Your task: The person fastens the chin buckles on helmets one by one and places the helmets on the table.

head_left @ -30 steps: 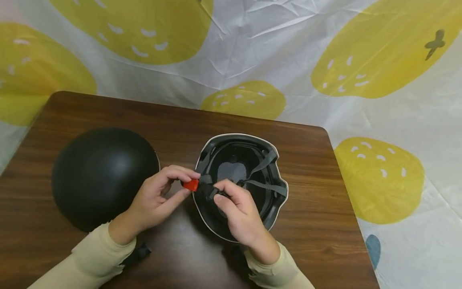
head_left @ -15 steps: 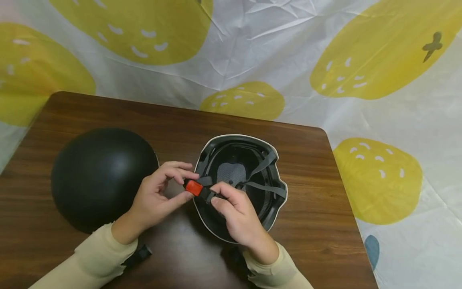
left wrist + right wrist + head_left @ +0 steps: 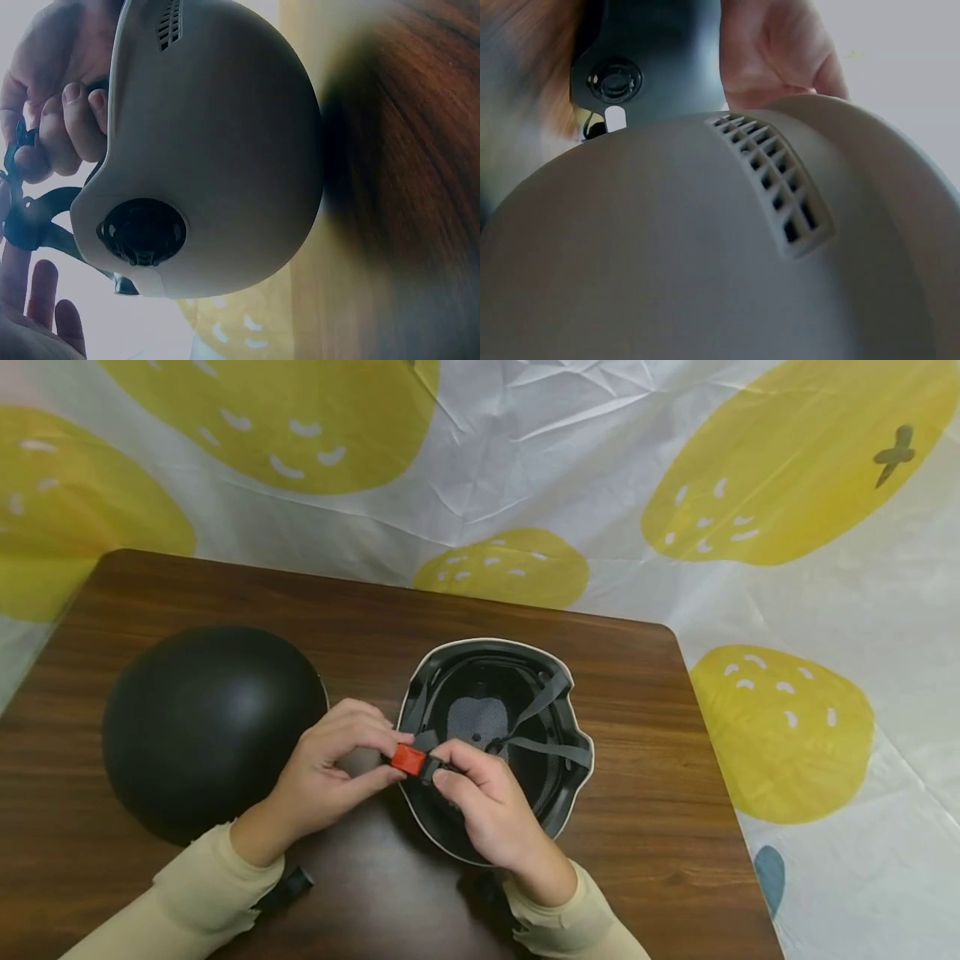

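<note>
At the bottom of the frame, pale sleeves (image 3: 180,893) lead up to both hands near the centre. The left hand (image 3: 318,781) pinches the red part of a chin-strap buckle (image 3: 408,759) between its thumb and fingers; the right hand (image 3: 501,814) pinches the adjoining black part (image 3: 431,770) between thumb and forefinger. The red and black parts meet in line, though whether they are locked cannot be told. The buckle sits just left of centre, over the near-left rim of an upturned pale helmet (image 3: 477,718), whose grey straps (image 3: 553,748) run to its right side.

The step in hand looks like working this buckle, either closing or releasing it. Closing would call for a straight push until it seats; releasing, for a press on the red part and a pull apart.

At left, a black helmet (image 3: 213,727) rests dome up on the wooden desk (image 3: 637,710). Beyond, a lemon-print cloth (image 3: 562,460) fills the upper frame.
</note>
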Available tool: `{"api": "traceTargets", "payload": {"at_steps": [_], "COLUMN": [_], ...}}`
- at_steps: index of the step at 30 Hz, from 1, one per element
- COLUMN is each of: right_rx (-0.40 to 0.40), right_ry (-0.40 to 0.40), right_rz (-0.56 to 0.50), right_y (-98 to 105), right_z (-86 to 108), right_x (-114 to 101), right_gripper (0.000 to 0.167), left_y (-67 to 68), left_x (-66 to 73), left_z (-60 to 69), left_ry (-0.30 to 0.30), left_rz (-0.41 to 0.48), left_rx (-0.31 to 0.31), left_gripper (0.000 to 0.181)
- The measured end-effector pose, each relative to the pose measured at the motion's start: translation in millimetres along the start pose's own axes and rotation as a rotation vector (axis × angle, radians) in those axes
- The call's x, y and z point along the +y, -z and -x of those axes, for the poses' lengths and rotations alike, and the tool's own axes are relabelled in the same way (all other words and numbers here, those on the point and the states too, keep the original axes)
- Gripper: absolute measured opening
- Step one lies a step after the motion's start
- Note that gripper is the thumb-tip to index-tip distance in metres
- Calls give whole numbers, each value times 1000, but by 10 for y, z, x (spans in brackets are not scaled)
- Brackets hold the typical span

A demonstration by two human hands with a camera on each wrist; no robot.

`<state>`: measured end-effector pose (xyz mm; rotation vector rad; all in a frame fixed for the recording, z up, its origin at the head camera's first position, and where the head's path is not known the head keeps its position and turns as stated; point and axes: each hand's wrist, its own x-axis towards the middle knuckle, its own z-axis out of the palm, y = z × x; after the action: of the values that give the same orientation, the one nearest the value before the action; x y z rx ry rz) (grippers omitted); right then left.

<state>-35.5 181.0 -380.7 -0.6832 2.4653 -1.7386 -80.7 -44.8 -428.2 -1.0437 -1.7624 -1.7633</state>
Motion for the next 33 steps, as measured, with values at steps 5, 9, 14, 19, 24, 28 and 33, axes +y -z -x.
{"api": "traceTargets", "payload": {"at_steps": [5,9,14,19,24,28,33], "right_rx": [-10,-26,-32,15,43,55,94], "right_ry": [-7,-14,-36,-52,-23,-27,-80], "right_rz": [-2,-6,31,93,196,295,472], "right_y": [-24,-39,-39,-30,-23,25,169], "right_z": [-13,-36,-45,-6,-6,-24,-26], "right_x": [-3,-3,-24,-13,4,-19,-34], "right_gripper": [14,16,17,20,19,16,12], "left_y": [6,27,0,-74,-102,-106,-108], "left_x": [8,26,40,24,35,30,2], "left_z": [1,0,20,52,83,84,81], "left_ry": [-21,-27,-7,66,191,235,236], "left_rz": [-14,-33,-31,-35,-66,-123,-225], "left_rx": [-16,-28,-29,-49,-58,-89,-127], "left_gripper": [28,27,25,25,34,60,79]}}
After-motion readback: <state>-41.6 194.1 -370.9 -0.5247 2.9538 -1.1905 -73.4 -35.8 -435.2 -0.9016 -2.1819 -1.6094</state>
